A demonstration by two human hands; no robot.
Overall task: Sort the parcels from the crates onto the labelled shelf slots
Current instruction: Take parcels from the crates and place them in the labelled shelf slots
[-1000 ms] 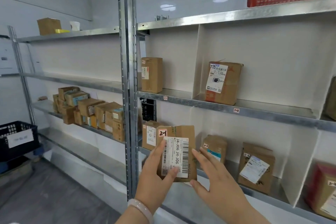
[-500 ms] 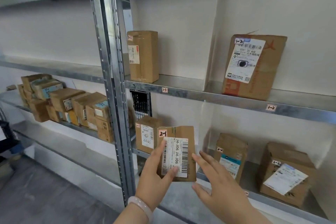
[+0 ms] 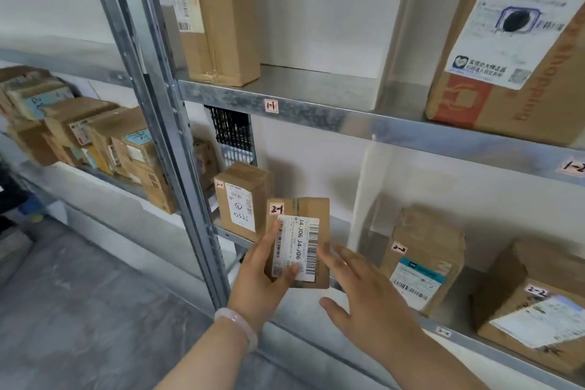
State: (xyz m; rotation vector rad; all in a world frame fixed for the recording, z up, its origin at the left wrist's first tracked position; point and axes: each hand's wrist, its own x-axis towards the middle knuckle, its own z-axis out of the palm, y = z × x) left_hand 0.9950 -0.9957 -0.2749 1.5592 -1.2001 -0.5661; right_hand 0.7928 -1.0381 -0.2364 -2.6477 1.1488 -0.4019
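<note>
A small flat cardboard parcel (image 3: 311,209), tagged 2-1 with a white barcode label, is held upright in front of the lower shelf. My left hand (image 3: 262,275) grips it from the left and below, thumb on the label. To its right my right hand (image 3: 364,294) is spread with straight fingers, fingertips close to the parcel's right edge; contact is unclear. Behind it, another parcel tagged 2-1 (image 3: 242,199) stands in the lower left slot. The upper shelf edge (image 3: 395,131) carries a slot tag 1-1 (image 3: 271,105).
Two boxes tagged 2-2 (image 3: 421,256) (image 3: 535,304) stand in the lower right slot beyond a white divider (image 3: 364,193). Upper slots hold a tall box (image 3: 218,16) and a big labelled box (image 3: 519,41). A steel upright (image 3: 164,123) separates a left rack with several stacked boxes (image 3: 95,139).
The view has moved closer to the shelf and tilted down. Both hands and the parcel have gone toward the lower left slot, with the grip unchanged.
</note>
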